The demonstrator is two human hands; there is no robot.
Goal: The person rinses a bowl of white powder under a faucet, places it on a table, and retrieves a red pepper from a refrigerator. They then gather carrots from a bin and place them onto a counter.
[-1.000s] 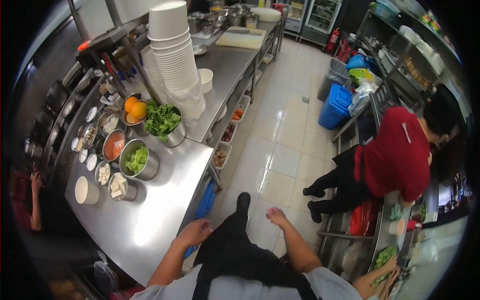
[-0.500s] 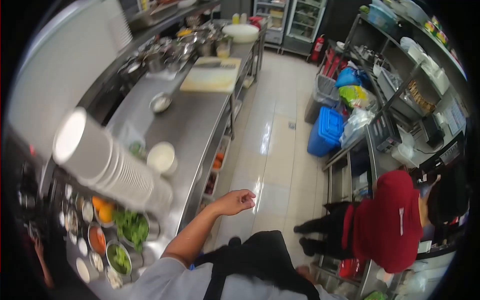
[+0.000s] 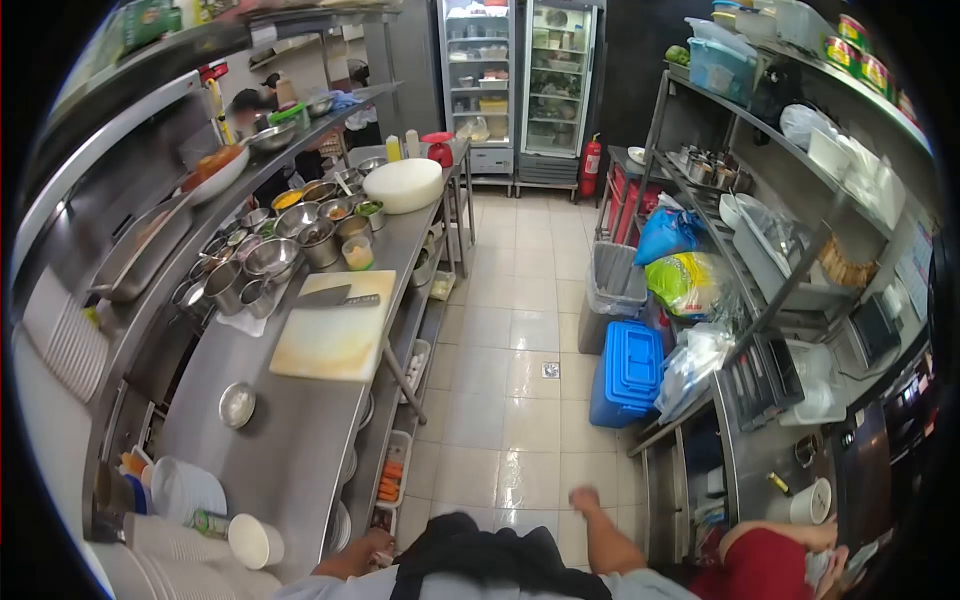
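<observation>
My left hand [image 3: 370, 549] hangs low beside the front edge of the steel worktable [image 3: 300, 440], its fingers partly hidden and blurred. My right hand [image 3: 584, 499] is held out over the tiled floor [image 3: 530, 420], fingers curled in and nothing showing in them. Nearest my left hand on the worktable is a white paper tub [image 3: 256, 542], beside stacked white tubs [image 3: 165, 540]. Farther up lie a small metal bowl [image 3: 237, 405] of white contents and a cutting board [image 3: 333, 325] with a knife [image 3: 325, 298] on it.
Metal bowls and pots [image 3: 275, 258] crowd the worktable's far end, near a thick round white block [image 3: 403, 186]. A blue lidded bin [image 3: 628, 375] and a grey bin [image 3: 612, 285] stand right of the aisle. A person in red [image 3: 757, 562] is at the right counter. Fridges [image 3: 480, 90] stand ahead.
My view has turned up and swung toward the aisle. My left hand has dropped from in front of me to beside the worktable; my right hand has come into clear view.
</observation>
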